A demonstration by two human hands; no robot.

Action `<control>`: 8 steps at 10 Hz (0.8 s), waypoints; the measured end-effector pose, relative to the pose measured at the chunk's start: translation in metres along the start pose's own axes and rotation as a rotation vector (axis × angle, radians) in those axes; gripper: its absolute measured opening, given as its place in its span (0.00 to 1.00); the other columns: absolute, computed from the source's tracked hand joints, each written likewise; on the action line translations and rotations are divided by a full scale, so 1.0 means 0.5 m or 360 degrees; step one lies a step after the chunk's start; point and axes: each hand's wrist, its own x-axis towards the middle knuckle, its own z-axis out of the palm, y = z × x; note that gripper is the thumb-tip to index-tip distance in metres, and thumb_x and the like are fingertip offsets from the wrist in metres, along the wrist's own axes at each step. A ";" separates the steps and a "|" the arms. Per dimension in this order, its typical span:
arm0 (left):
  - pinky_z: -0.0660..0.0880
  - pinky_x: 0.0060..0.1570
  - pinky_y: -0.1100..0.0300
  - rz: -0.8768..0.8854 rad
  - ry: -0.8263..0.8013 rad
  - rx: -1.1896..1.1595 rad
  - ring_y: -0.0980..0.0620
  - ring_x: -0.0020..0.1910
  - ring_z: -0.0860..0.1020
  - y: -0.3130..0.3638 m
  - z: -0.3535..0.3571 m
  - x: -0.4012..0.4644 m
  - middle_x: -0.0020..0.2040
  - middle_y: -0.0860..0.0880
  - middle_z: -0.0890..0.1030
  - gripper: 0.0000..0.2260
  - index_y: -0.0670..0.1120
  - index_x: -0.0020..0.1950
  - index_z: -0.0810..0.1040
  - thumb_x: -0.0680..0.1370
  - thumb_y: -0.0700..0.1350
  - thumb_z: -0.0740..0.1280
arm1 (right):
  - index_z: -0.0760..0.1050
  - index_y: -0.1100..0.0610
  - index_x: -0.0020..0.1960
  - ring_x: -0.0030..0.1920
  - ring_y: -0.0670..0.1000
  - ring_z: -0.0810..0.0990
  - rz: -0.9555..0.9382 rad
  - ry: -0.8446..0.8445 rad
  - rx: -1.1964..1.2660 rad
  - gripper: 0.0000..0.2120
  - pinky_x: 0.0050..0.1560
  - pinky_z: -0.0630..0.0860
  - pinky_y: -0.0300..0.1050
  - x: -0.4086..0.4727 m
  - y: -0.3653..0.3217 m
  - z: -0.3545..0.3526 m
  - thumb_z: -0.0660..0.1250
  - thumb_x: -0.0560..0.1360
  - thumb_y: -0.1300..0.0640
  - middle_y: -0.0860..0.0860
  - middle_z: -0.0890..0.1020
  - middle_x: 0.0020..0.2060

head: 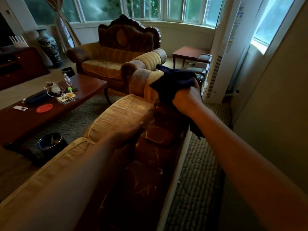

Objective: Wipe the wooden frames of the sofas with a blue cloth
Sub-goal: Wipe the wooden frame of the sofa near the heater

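Behind the near sofa, a person's left hand rests blurred on the carved wooden frame, its grip unclear, while the right hand clutches the blue cloth at the frame's far end. Wiping appears underway; next, likely a pass along the rail. A floor bin holds indistinct scraps.

Dim, warm-tinted room; cool daylight enters through windows at 12 o'clock. Foreground arms lie shadowed, soft; edges bend from wide-angle distortion.
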 end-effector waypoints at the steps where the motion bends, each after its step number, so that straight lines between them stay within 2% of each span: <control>1: 0.59 0.69 0.54 -0.0025 0.0041 0.0263 0.51 0.72 0.61 0.030 0.026 -0.019 0.73 0.49 0.64 0.20 0.47 0.75 0.62 0.84 0.51 0.49 | 0.73 0.64 0.48 0.61 0.61 0.73 0.0139 0.0034 0.0126 0.08 0.60 0.67 0.48 -0.062 0.040 0.041 0.58 0.79 0.61 0.64 0.76 0.59; 2: 0.57 0.71 0.48 -0.0025 0.0120 0.0316 0.45 0.74 0.61 0.020 0.014 0.011 0.75 0.44 0.63 0.21 0.45 0.74 0.64 0.84 0.52 0.51 | 0.73 0.66 0.60 0.60 0.62 0.74 0.0182 0.0170 0.0058 0.13 0.59 0.68 0.48 -0.067 0.038 0.046 0.58 0.79 0.61 0.64 0.76 0.58; 3: 0.59 0.70 0.48 -0.0010 0.0126 0.0366 0.44 0.73 0.63 0.030 0.021 0.003 0.74 0.43 0.65 0.21 0.44 0.73 0.65 0.84 0.52 0.51 | 0.72 0.65 0.64 0.67 0.59 0.67 0.0192 -0.0063 0.0025 0.17 0.70 0.58 0.53 -0.038 -0.017 0.006 0.55 0.80 0.58 0.61 0.74 0.64; 4: 0.60 0.71 0.46 0.0011 0.0141 0.0394 0.45 0.71 0.65 0.027 0.019 0.008 0.73 0.43 0.67 0.21 0.44 0.73 0.67 0.83 0.52 0.52 | 0.59 0.55 0.75 0.75 0.54 0.54 0.0038 0.0076 0.0067 0.23 0.75 0.44 0.53 0.000 -0.059 -0.004 0.55 0.81 0.54 0.56 0.62 0.74; 5: 0.60 0.71 0.44 -0.0014 0.0167 0.0419 0.45 0.71 0.66 0.016 0.016 0.008 0.72 0.44 0.67 0.22 0.46 0.72 0.68 0.82 0.55 0.52 | 0.54 0.55 0.76 0.76 0.53 0.50 -0.0036 0.0040 0.0011 0.25 0.74 0.40 0.53 0.000 -0.068 -0.002 0.56 0.81 0.54 0.55 0.57 0.75; 6: 0.59 0.72 0.45 0.0031 0.0115 0.0412 0.45 0.71 0.66 0.004 0.013 0.006 0.72 0.45 0.68 0.22 0.46 0.72 0.68 0.83 0.54 0.51 | 0.61 0.59 0.73 0.74 0.54 0.55 -0.0048 -0.0011 0.0045 0.21 0.74 0.42 0.49 -0.043 -0.038 0.004 0.56 0.81 0.57 0.56 0.64 0.72; 7: 0.57 0.73 0.47 0.0004 0.0089 0.0406 0.45 0.73 0.63 0.009 0.014 -0.002 0.74 0.45 0.64 0.21 0.45 0.74 0.65 0.84 0.53 0.50 | 0.61 0.58 0.72 0.74 0.53 0.57 -0.0008 0.0046 0.0334 0.21 0.73 0.40 0.46 -0.080 -0.009 0.023 0.56 0.81 0.56 0.55 0.67 0.71; 8: 0.59 0.71 0.49 -0.0012 0.0096 0.0341 0.44 0.73 0.62 0.009 0.006 0.005 0.74 0.43 0.63 0.21 0.43 0.74 0.63 0.84 0.51 0.51 | 0.60 0.51 0.74 0.74 0.52 0.57 -0.0118 0.0168 0.0139 0.22 0.74 0.40 0.50 -0.059 -0.031 0.026 0.56 0.80 0.52 0.52 0.66 0.71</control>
